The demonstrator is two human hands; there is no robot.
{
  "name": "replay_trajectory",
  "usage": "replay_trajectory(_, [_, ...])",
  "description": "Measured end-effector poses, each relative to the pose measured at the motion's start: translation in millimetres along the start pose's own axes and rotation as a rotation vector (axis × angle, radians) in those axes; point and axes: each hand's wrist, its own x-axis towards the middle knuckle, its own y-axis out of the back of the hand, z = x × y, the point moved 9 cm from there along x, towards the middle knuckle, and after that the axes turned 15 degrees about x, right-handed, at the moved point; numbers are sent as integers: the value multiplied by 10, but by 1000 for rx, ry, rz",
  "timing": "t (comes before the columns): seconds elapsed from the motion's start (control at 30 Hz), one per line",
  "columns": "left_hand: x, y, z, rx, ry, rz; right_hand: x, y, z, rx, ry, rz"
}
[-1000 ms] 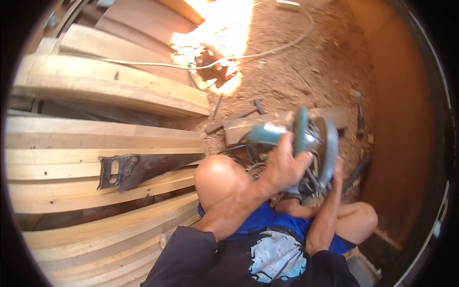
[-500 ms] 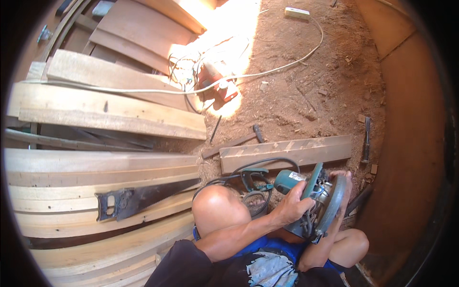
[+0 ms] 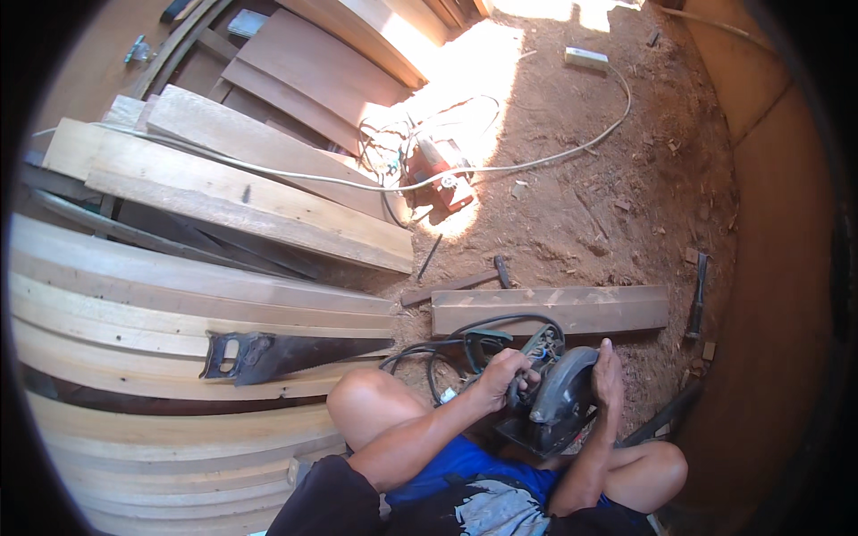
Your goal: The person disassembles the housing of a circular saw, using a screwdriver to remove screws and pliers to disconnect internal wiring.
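A circular saw [image 3: 565, 389] with a dark curved blade guard and teal parts is held tilted above my lap, between my knees. My left hand [image 3: 508, 375] is closed around a part on its left side. Against the right side of the guard lies my right hand [image 3: 609, 380], fingers pointing up along it; its palm side is hidden. The saw's black cable [image 3: 525, 316] loops behind it. Just beyond lies a thick wooden beam [image 3: 550, 308] with pale marks on its upper edge.
A handsaw [image 3: 286, 355] rests on stacked planks [image 3: 179, 308] at left. Beyond the beam lies a hammer [image 3: 460, 284]; a chisel [image 3: 699, 295] is at right. A red power tool [image 3: 440, 174] sits in sunlight, crossed by a white cord [image 3: 536, 164] running to a power strip [image 3: 585, 59].
The saw has turned, so its dark guard now faces me more. My left hand has shifted left on it, and my right hand shows more fully. The whole view has shifted a little.
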Motion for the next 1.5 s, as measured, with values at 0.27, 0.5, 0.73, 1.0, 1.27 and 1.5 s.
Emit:
replay_trajectory(0.27, [40, 334, -303, 86, -23, 80, 122, -354, 424, -5, 154, -7])
replay_trajectory(0.5, [55, 172, -429, 25, -162, 181, 367, -300, 484, 71, 290, 40])
replay_trajectory(0.73, [87, 302, -502, 50, -244, 207, 450, -406, 603, 7, 199, -25])
replay_trajectory(1.0, [172, 374, -682, 200, -294, 345, 604, -314, 543, 49, 491, 4])
replay_trajectory(1.27, [-271, 273, -486, 581, -422, 523, 1397, -378, 1247, 353, 201, -123])
replay_trajectory(1.5, [-744, 299, -463, 860, -402, 830, 1519, -434, 1108, 366, 329, -149])
